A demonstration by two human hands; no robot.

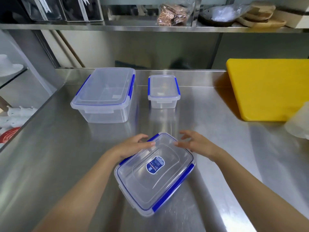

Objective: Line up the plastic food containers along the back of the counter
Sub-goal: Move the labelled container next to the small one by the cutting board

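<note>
The near box [154,173] on the counter [209,148] is touched by the left hand [135,146]. The right hand [194,144] is spread open beside it, holding nothing.

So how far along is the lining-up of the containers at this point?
Two look placed: the large clear blue-clipped container and the small clear blue-clipped container sit side by side near the back of the steel counter. In hand: the labelled clear container lies askew at the front, left hand on its lid and right hand open beside it. Left: moving it back into the row.
</note>
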